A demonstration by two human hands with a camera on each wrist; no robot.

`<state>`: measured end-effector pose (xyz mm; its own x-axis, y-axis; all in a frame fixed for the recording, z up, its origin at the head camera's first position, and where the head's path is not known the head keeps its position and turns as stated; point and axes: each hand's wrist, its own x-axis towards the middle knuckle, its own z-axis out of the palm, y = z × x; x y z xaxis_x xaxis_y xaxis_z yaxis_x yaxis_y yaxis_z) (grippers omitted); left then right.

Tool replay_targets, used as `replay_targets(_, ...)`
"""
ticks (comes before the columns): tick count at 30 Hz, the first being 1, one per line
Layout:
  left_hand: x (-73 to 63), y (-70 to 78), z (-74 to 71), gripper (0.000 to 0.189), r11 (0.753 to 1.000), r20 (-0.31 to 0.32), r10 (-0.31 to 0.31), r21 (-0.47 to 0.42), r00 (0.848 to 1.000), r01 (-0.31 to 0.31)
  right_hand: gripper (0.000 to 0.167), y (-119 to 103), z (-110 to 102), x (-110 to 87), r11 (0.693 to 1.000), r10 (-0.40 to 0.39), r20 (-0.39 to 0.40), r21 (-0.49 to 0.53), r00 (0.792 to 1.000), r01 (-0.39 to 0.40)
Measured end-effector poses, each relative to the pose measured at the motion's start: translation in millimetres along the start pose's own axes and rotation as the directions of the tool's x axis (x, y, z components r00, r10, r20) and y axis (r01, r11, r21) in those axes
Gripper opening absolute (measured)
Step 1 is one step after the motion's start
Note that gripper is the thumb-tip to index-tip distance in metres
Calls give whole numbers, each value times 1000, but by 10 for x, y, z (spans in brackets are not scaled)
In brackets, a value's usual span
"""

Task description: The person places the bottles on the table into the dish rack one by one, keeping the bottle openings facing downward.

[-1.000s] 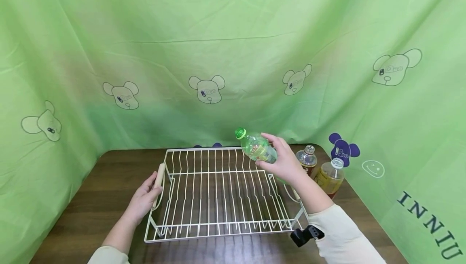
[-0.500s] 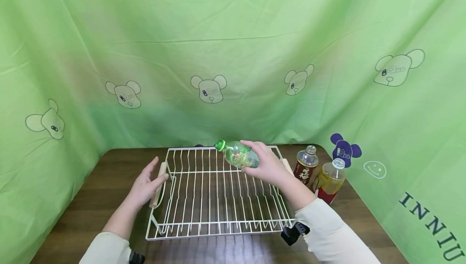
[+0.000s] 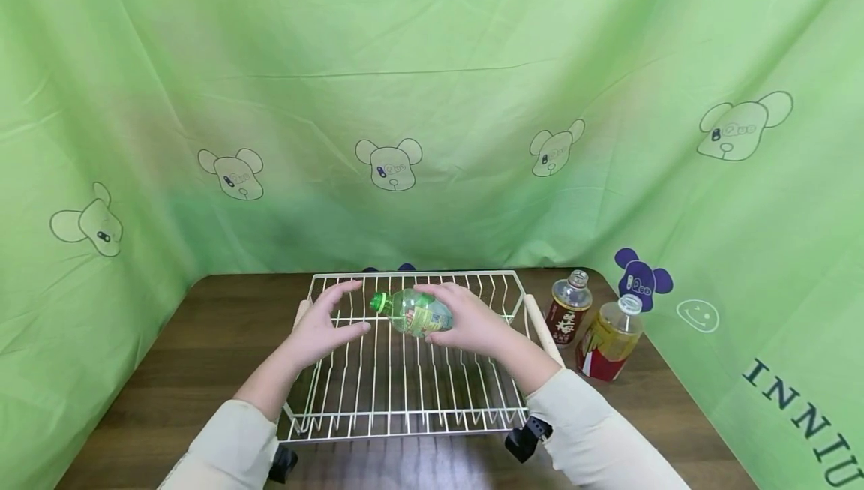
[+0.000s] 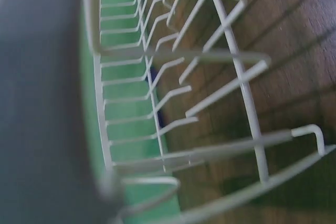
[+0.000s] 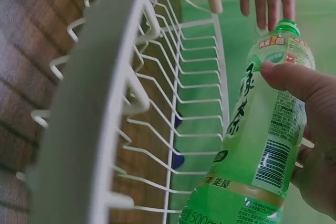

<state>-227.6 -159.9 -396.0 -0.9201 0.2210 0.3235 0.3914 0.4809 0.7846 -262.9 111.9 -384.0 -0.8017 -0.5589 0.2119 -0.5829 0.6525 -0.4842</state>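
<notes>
My right hand (image 3: pixel 472 325) grips a green plastic drink bottle (image 3: pixel 420 316) and holds it on its side above the white wire rack (image 3: pixel 398 436). Its green cap (image 3: pixel 379 302) points left, towards my left hand (image 3: pixel 319 331). That hand has its fingers and thumb spread, with a gap between them and the cap. In the right wrist view the bottle's label (image 5: pixel 257 145) carries a barcode and large dark characters, and my right thumb (image 5: pixel 289 77) presses its side. The left hand's fingers hang near the cap there. The left wrist view has only rack wires and a dark blur.
Two uncapped bottles stand right of the rack: one with a dark brown label (image 3: pixel 565 319), one with a yellow and red label (image 3: pixel 610 338). Pale wooden handles flank the rack, the right one (image 3: pixel 544 331) fully visible. A green printed curtain (image 3: pixel 432 212) encloses the brown table (image 3: pixel 202 340).
The right hand has carried the bottle left and down over the rack. My left hand has let go of the left handle and moved right, towards the cap.
</notes>
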Motion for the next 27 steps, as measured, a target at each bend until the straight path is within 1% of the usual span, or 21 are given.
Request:
replay_targets(2,22,34,65,69,1000,25,19,15,1000,-19,80,-20,22,4,1000,-9,22,11,1000,9)
replay_targets(5,60,79,136,71,1000,74,14,20,997,-15,79,-46,49,15,999,-25,46,34,999,24)
replay_targets(9,103,118,192,71,999,147,3,39,989,-9,77,-77,84,26,999,-33,60,42,998,31)
replay_targets(11,112,122,212,71,998,175,0,55,985,-10,75,-91,98,29,999,-29,70,36,997,26)
replay_targets(14,117,115,239,72,997,205,2,74,979,-17,73,-111,112,36,999,-42,85,22,996,40)
replay_targets(19,114,111,259,70,996,225,-14,92,974,-7,69,-134,115,50,998,-68,103,6,992,68)
replay_targets(21,109,119,257,69,996,227,-34,91,973,13,69,-139,115,55,998,-70,105,-3,992,71)
replay_targets(27,104,96,269,69,996,230,-68,78,971,51,68,-155,115,59,998,-55,115,-14,992,57)
